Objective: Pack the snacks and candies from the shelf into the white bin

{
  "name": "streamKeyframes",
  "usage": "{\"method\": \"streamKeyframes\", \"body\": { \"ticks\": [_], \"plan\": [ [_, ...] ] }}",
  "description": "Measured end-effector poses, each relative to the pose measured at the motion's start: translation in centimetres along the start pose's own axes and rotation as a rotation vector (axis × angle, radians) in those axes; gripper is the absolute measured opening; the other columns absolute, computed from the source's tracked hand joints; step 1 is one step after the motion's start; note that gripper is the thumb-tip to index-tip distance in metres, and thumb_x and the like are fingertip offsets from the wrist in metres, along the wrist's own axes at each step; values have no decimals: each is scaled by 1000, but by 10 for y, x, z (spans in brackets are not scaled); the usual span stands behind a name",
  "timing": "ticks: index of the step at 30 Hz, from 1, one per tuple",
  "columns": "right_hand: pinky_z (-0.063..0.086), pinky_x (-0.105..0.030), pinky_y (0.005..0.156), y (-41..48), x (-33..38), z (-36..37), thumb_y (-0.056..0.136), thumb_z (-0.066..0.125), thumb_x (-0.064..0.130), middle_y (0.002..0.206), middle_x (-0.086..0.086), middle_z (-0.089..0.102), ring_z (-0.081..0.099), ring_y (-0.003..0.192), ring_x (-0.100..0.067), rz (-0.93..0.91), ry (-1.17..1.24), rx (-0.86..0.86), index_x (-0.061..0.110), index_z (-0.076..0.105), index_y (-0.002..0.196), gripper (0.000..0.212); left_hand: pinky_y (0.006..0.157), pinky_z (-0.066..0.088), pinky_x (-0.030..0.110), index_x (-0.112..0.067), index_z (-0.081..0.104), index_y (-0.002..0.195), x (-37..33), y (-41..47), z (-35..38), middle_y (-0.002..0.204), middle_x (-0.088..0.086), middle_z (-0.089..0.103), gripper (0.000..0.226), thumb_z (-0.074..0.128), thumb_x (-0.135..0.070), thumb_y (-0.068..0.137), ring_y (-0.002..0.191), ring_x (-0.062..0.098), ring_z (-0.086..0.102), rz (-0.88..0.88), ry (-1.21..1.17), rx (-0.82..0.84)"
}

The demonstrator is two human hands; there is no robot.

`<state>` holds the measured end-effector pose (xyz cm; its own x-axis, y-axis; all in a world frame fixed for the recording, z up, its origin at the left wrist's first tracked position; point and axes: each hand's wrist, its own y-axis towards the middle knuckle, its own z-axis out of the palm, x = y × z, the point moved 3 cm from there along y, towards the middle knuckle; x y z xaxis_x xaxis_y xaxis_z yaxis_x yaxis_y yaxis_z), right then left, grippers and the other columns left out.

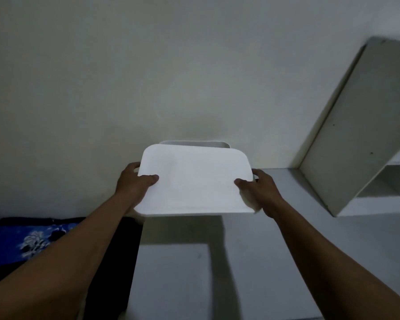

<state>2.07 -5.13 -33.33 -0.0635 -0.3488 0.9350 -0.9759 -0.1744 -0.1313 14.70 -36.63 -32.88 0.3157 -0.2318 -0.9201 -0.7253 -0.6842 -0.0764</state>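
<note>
A flat white lid (193, 183) with rounded corners is held level in the middle of the view. My left hand (134, 181) grips its left edge, thumb lying on top. My right hand (259, 188) grips its right edge the same way. Just behind the lid, the rim of the white bin (194, 143) shows against the wall; the rest of the bin is hidden under the lid. No snacks or candies are visible.
A white shelf unit (360, 125) stands at the right on a white surface (286, 250), its compartments mostly cut off by the frame edge. A dark blue patterned cloth (32, 241) lies at the lower left. A plain white wall fills the background.
</note>
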Motion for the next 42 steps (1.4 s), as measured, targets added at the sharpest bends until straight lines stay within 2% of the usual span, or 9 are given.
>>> {"method": "streamKeyframes", "body": {
  "ticks": [4,11,15,19,23,29,32,38,42],
  "plan": [
    [56,-35,80,51,2,4,80,79,23,108,-4,69,69,93,-23,18,4,-28,12,59,124,49,95,53,45,-17,57,134,-11,39,22,126,8,66,62,81,-23,77,106,29,65,-13,13,0],
    [52,-35,83,144,-4,25,81,76,29,112,-1,64,63,100,-23,17,-125,-18,11,59,125,51,80,46,31,-18,61,131,-15,113,64,114,4,67,53,78,-22,80,94,23,62,-9,62,-35],
    [53,-46,93,176,-17,40,66,72,52,119,-6,65,63,106,-28,41,-223,-6,14,61,121,67,85,51,35,-19,61,131,-2,139,80,120,3,68,52,76,-26,82,100,25,64,-43,110,-31],
    [50,-36,84,191,-20,50,81,75,34,113,-3,65,61,100,-22,48,-243,13,10,61,118,46,86,48,34,-18,61,129,9,153,89,122,6,67,47,73,-26,84,98,24,61,-74,171,-44],
    [48,-37,91,201,-31,61,85,72,32,125,-4,62,59,111,-25,60,-261,42,12,52,130,54,91,48,37,-15,58,130,14,165,98,126,10,65,48,70,-28,86,107,31,61,-79,276,-36],
    [46,-39,97,212,-37,71,87,67,39,139,-9,55,54,124,-29,76,-330,82,6,40,141,69,103,41,41,-11,43,145,19,176,104,140,14,55,59,62,-33,92,126,36,52,-125,404,11],
    [43,-34,92,217,-39,73,91,65,36,138,-12,54,53,124,-30,78,-366,98,5,38,140,64,106,38,43,-10,30,152,24,180,109,146,15,49,67,56,-34,94,132,37,47,-173,437,37],
    [30,-38,114,217,-36,74,97,56,41,161,-15,27,30,146,-32,102,-395,209,6,-5,158,92,113,31,43,-18,2,160,27,181,111,157,16,34,79,47,-40,99,141,36,36,-223,490,63],
    [20,-40,120,209,-15,57,98,53,48,166,-14,10,16,152,-29,29,-372,171,11,-11,157,95,122,17,49,-25,-1,159,22,163,112,166,12,13,74,37,-52,101,152,30,15,-29,542,-26]
  ]
}}
